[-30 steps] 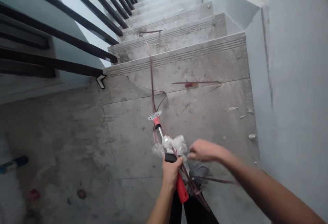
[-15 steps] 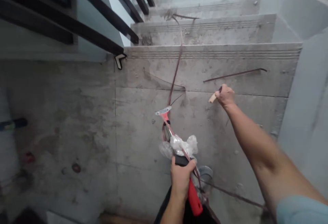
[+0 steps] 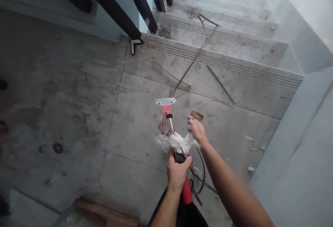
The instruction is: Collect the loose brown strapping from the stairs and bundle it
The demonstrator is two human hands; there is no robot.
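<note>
Wood bit (image 3: 108, 215) on floor (image 3: 85, 116), lower L. L hand (image 3: 178, 171): fingers wrapped round scraper (image 3: 179, 157), blade end pointing twd stairs (image 3: 223, 55); clear plastic (image 3: 179, 142) bunched just fwd of grip. R hand (image 3: 197, 130) beside plastic, fingers part-curled, can't tell if gripping; brown bit (image 3: 197, 115) right at fingertips. Thin strip (image 3: 221, 84) on floor, further R.

A building's stairwell is indicated by grooved steps (image 3: 226, 42), dark railing bars (image 3: 109, 7), a pale wall (image 3: 309, 116) and a stained, jointed floor (image 3: 135, 126).
</note>
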